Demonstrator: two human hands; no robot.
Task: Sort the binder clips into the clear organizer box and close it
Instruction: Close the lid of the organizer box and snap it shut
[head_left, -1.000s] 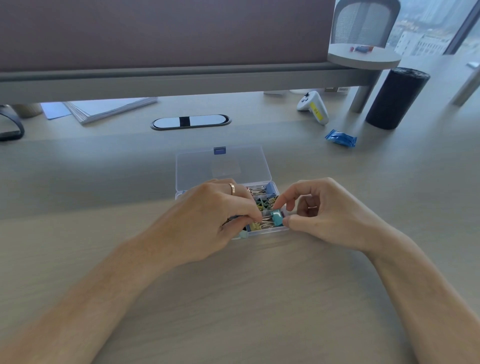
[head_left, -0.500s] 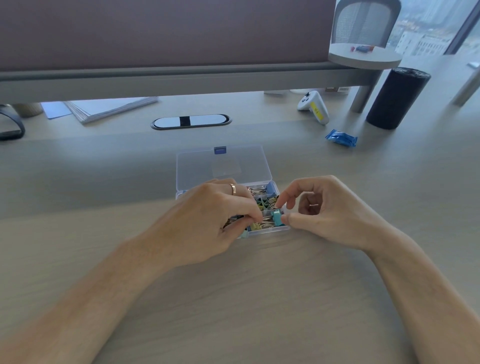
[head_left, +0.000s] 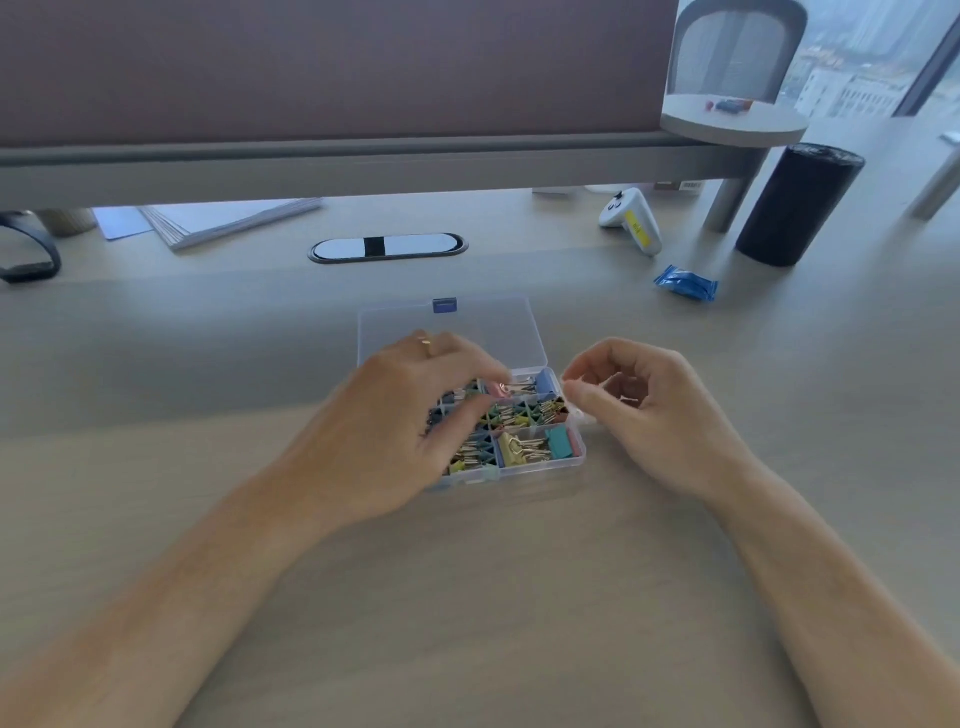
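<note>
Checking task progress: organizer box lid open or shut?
Open. The lid lies flat behind the organizer box, binder clips uncovered in its compartments.

The pale desk carries the organizer box, a blue packet, a white controller, a black cylinder.

The desk is a pale wood-grain surface, matt and smooth. The clear organizer box and its lid are see-through plastic with a faint sheen. The binder clips have pastel painted bodies and shiny gold-coloured wire handles. A ring looks like polished gold-coloured metal. Near the far right corner, the blue wrapper is crinkled and glossy, and the black cylinder is matt.
</note>
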